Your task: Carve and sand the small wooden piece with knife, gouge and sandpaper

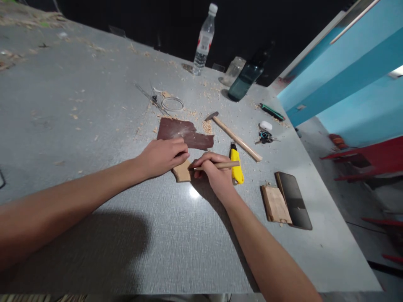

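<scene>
My left hand (166,156) presses down on a small flat piece of wood (183,173), its fingers curled over the far left edge. In my right hand (214,170) is a slim wooden-handled tool (228,165), gripped like a pen. The tool's dark tip meets the right side of the wood piece; its exact kind is not clear. Just beyond both hands lies brown sandpaper (178,129) with a torn edge. A yellow utility knife (236,164) rests right beside my right hand, partly behind the tool's end.
A hammer (236,138) lies beyond the knife. Wire (172,103), a water bottle (204,42), a dark bottle (245,79) and a glass (234,71) are farther back. Rightward are a green cutter (272,112), keys (265,137), a wood block (276,204) and a phone (294,199). Shavings are scattered about.
</scene>
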Demonstrator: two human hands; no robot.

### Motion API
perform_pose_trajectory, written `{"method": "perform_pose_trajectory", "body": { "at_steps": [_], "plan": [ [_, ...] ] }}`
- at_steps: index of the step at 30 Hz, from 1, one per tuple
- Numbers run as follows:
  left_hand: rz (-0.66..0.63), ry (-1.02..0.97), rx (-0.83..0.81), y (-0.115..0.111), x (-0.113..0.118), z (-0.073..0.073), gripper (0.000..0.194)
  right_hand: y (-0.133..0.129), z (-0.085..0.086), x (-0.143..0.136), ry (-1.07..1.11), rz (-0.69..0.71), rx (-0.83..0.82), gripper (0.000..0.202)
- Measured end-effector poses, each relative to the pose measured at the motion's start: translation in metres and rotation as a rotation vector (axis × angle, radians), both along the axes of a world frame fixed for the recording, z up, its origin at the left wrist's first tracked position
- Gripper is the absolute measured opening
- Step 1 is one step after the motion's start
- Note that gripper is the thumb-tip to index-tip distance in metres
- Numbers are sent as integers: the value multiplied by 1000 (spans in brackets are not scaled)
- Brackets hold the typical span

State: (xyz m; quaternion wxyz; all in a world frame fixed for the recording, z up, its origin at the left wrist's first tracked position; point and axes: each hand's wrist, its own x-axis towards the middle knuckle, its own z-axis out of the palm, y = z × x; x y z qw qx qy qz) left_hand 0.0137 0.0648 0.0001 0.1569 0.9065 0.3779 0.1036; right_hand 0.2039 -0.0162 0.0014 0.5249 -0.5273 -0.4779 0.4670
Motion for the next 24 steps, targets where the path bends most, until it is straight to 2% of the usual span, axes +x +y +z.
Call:
{"method": "perform_pose_trajectory", "body": {
  "at_steps": [8, 14, 19, 22, 24],
  "plan": [
    [-24, -11, -7, 0, 0, 0, 31, -1, -2, 5, 83, -16, 22, 20],
    [-30, 1, 9, 0, 0, -1, 31, -1, -1, 4, 33, 26, 8, 20],
    [-12, -6, 4, -1, 0, -1, 31, -3, -5, 5, 53, -54, 34, 15],
    [-11, -16, 2, 0, 0, -2, 30, -4, -8, 4, 4, -164, 126, 12],
    [-6, -27, -3, 0, 0, -2, 28, -6, -9, 2, -121, -229, 229, 12]
  ]
}}
